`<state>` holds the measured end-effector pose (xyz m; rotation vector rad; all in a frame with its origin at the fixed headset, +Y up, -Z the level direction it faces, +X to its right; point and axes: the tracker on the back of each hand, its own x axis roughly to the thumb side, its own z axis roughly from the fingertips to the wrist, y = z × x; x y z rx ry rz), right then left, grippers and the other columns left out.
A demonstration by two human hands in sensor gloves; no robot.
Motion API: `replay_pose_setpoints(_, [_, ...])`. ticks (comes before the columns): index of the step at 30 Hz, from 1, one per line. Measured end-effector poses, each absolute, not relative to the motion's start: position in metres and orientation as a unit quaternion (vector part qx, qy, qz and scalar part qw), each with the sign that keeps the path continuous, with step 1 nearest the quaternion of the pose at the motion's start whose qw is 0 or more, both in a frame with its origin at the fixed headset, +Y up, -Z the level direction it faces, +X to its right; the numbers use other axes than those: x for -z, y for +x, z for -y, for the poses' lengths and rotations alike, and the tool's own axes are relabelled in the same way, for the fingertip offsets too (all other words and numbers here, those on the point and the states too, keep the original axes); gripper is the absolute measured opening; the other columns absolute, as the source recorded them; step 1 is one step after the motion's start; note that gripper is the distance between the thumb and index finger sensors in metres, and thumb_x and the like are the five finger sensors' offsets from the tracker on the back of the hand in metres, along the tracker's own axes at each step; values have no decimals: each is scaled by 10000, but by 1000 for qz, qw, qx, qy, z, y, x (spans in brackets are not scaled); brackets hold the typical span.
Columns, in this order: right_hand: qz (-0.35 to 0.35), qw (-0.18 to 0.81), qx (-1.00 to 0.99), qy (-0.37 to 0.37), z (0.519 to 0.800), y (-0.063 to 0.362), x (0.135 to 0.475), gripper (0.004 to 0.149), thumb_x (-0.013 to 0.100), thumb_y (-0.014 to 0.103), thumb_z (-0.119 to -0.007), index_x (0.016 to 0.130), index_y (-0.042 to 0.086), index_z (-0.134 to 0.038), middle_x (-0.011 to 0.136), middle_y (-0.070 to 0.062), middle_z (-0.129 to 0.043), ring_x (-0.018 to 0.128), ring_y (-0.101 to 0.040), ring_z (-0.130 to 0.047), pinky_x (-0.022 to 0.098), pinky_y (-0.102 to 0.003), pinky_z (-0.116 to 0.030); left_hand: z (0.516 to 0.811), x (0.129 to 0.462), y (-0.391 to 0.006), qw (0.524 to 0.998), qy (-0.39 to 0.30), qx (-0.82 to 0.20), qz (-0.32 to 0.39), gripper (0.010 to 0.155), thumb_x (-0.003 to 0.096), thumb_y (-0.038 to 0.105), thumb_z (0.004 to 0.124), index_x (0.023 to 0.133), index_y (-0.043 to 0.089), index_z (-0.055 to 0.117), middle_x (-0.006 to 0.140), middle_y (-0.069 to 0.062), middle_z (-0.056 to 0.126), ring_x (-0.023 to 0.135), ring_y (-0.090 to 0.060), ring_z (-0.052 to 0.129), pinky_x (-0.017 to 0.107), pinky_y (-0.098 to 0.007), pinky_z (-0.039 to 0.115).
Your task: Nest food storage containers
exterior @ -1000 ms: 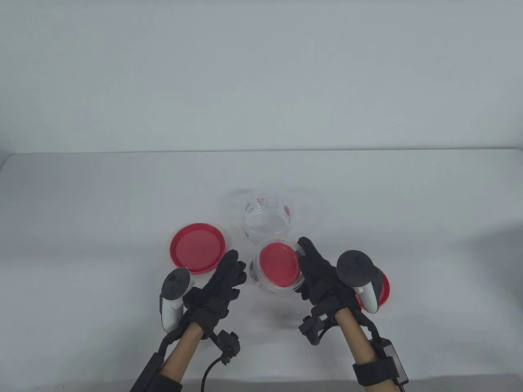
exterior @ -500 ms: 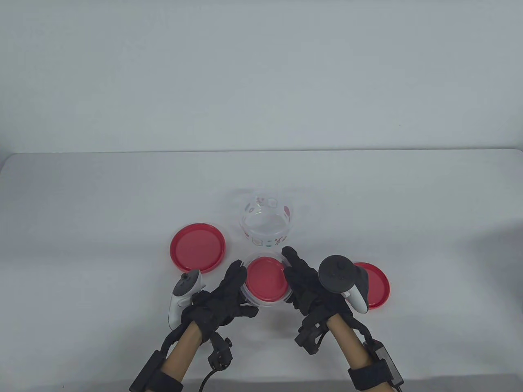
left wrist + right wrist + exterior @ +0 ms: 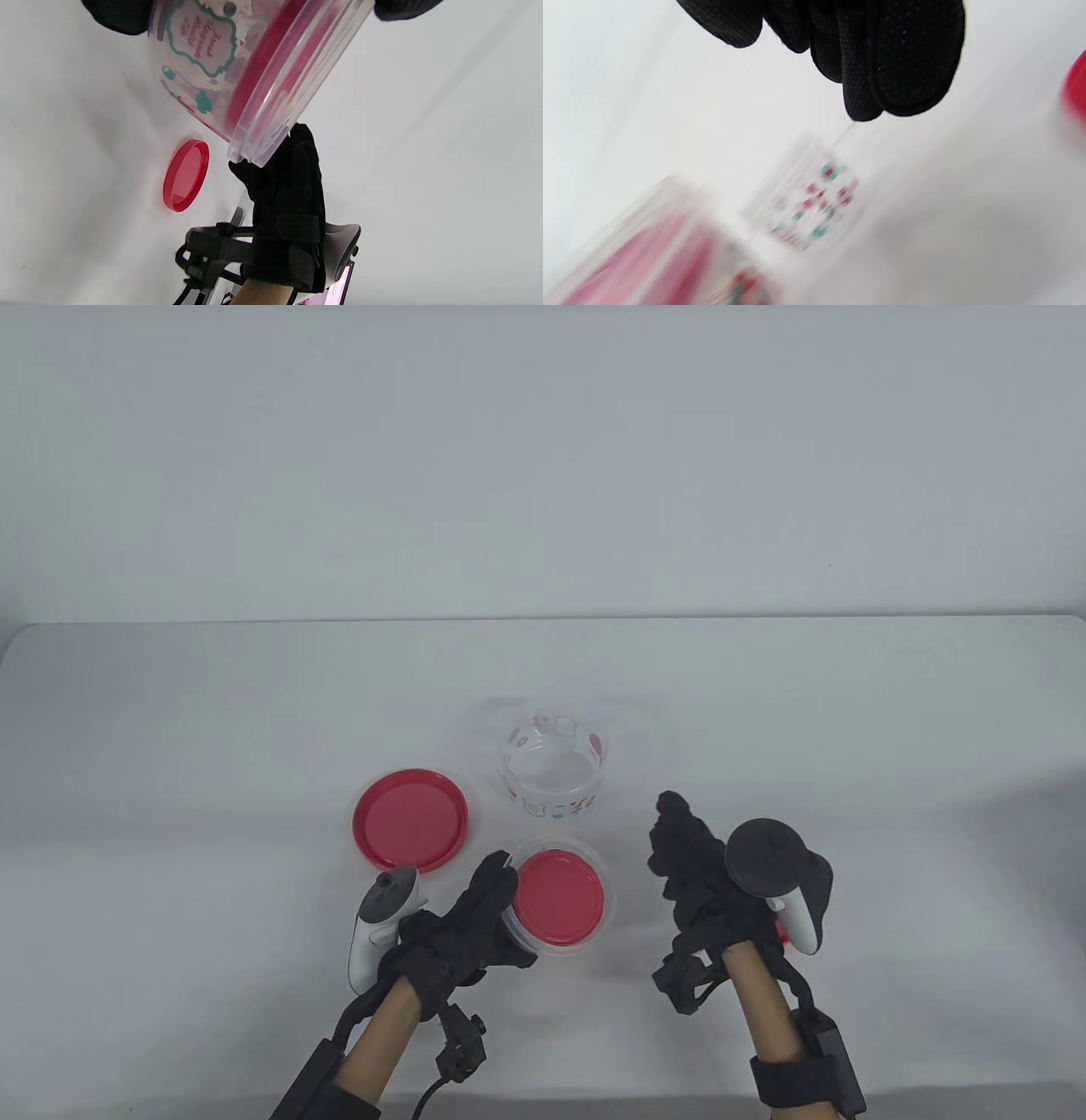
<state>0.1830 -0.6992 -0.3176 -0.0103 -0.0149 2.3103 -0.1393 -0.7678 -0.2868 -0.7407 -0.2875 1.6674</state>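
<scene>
My left hand [image 3: 502, 901] grips a small clear printed container [image 3: 557, 899] with a red lid in its mouth, near the table's front middle. In the left wrist view this container [image 3: 237, 63] is tilted and off the table. A larger clear printed container [image 3: 551, 772] stands open and empty just behind it. My right hand [image 3: 683, 848] is open and empty to the right, apart from both containers. The blurred right wrist view shows its fingers [image 3: 882, 63] above the open container [image 3: 814, 199].
A loose red lid [image 3: 411, 819] lies left of the containers. Another red lid [image 3: 780, 933] lies under my right hand, mostly hidden by the tracker; it also shows in the left wrist view [image 3: 186, 176]. The white table [image 3: 254, 687] ends at a white wall behind.
My right hand has let go of the lidded container and moved away to the right. My left hand has taken hold of it and now holds it alone.
</scene>
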Motion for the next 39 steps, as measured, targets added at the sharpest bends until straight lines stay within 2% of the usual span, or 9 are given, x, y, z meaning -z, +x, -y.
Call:
replay_pose_setpoints(5, [23, 275, -954, -122, 709, 223, 323, 576, 640, 316, -630, 1118, 37, -470, 1063, -266, -580, 811, -438, -750, 498, -466, -749, 766, 286, -136, 597, -325, -722, 133, 924, 623, 663, 445, 1112, 158, -155, 1187, -282, 50, 1042, -562, 431, 738, -647, 485])
replay_pose_setpoints(11, [-30, 267, -937, -224, 741, 257, 327, 561, 635, 319, -648, 1099, 33, -518, 1021, -251, -635, 741, -398, -794, 432, -396, -779, 766, 286, -136, 569, -326, -742, 139, 923, 625, 668, 427, 1107, 155, -169, 1185, -281, 38, 1046, -558, 424, 741, -645, 480])
replay_pose_setpoints(14, [-30, 225, -939, -257, 749, 270, 326, 549, 627, 318, -670, 1085, 44, -541, 1026, -238, -604, 771, -404, -739, 479, -410, -742, 765, 286, -136, 556, -326, -751, 142, 923, 626, 669, 422, 1106, 153, -174, 1184, -284, 34, 1046, -555, 424, 742, -645, 478])
replay_pose_setpoints(17, [-40, 220, -936, -272, 754, 273, 325, 530, 624, 309, -683, 1067, 44, -563, 1088, -252, -421, 882, -464, -546, 597, -509, -609, 764, 286, -136, 551, -325, -754, 146, 923, 626, 670, 417, 1107, 150, -175, 1184, -286, 35, 1046, -554, 424, 742, -644, 479])
replay_pose_setpoints(19, [-59, 204, -935, -285, 759, 273, 325, 532, 624, 305, -684, 1065, 34, -557, 1102, -253, -363, 908, -476, -481, 620, -543, -559, 764, 286, -136, 549, -324, -756, 147, 922, 626, 670, 417, 1107, 150, -173, 1184, -286, 38, 1045, -554, 429, 741, -644, 481])
replay_pose_setpoints(24, [-119, 197, -925, -303, 776, 275, 326, 520, 625, 304, -684, 1051, 33, -561, 1102, -240, -355, 909, -455, -460, 625, -526, -545, 763, 286, -136, 546, -324, -759, 147, 922, 628, 669, 415, 1106, 148, -176, 1184, -286, 35, 1046, -555, 424, 742, -644, 478])
replay_pose_setpoints(28, [-106, 142, -939, -295, 779, 273, 328, 448, 621, 305, -688, 997, 73, -609, 1087, -205, -419, 888, -424, -495, 605, -498, -573, 763, 285, -137, 547, -324, -758, 145, 921, 628, 668, 416, 1107, 147, -174, 1183, -288, 35, 1046, -556, 423, 742, -644, 478])
replay_pose_setpoints(32, [-91, 132, -942, -295, 780, 271, 329, 369, 618, 259, -682, 944, 86, -664, 1069, -187, -484, 868, -417, -531, 583, -485, -604, 763, 285, -137, 546, -326, -758, 145, 921, 628, 668, 415, 1106, 148, -176, 1183, -288, 34, 1045, -557, 423, 741, -646, 477])
replay_pose_setpoints(39, [-44, 183, -936, -297, 774, 278, 324, 334, 608, 243, -685, 900, 82, -692, 1041, -211, -545, 833, -421, -627, 540, -470, -681, 763, 285, -137, 545, -328, -759, 141, 919, 628, 666, 417, 1108, 148, -172, 1182, -293, 35, 1045, -557, 424, 741, -646, 477])
